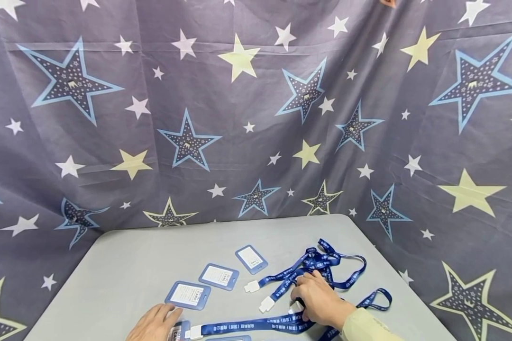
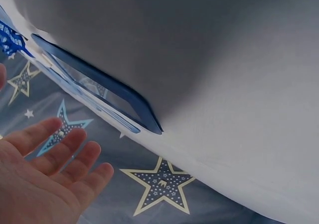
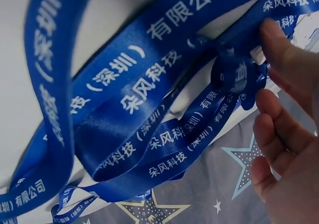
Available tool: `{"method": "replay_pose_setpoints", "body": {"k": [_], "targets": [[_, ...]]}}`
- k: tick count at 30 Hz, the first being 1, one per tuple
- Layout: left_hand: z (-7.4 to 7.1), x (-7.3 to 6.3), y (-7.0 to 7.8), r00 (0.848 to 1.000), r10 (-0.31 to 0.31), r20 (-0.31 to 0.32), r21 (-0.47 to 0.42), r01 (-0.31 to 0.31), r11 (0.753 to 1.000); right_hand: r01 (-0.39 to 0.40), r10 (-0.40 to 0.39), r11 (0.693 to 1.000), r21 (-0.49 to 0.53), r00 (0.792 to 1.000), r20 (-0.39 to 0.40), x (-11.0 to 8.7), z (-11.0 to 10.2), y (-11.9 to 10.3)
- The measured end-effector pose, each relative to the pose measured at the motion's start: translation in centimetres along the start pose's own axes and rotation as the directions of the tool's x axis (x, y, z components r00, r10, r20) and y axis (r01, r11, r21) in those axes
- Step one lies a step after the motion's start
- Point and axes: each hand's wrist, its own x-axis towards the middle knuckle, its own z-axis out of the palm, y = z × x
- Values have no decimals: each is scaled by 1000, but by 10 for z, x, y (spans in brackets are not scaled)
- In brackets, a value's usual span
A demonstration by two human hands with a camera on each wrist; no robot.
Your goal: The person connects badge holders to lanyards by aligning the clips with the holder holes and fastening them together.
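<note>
Across grey tabletop (image 1: 123, 270) | blue lanyards (image 1: 320, 262), card holders (image 1: 219, 276) | star-print cloth (image 1: 222, 109) behind

The lanyards (image 1: 322, 261) look like satiny cloth, the card holders (image 1: 219, 276) smooth plastic, the tabletop (image 1: 123, 270) matt.

Head camera high, wrists close, lanyards (image 1: 326, 261) shared

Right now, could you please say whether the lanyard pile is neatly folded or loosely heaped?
Loosely heaped: its blue straps loop and cross over one another.
</note>
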Motion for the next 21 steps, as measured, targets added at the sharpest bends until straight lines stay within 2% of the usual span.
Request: {"method": "replay_pose_setpoints", "body": {"k": [7, 15, 21], "targets": [[0, 0, -1, 998, -19, 58, -25, 20, 999, 13, -14, 1000, 16, 998, 56, 1, -3, -1], [2, 0, -3, 1000, 1, -4, -3, -1, 1000, 37, -36, 999, -28, 999, 35, 4, -2, -1], [3, -1, -4, 1000, 4, -3, -12, -4, 1000, 68, -67, 997, -45, 998, 21, 6, 4, 1]]}}
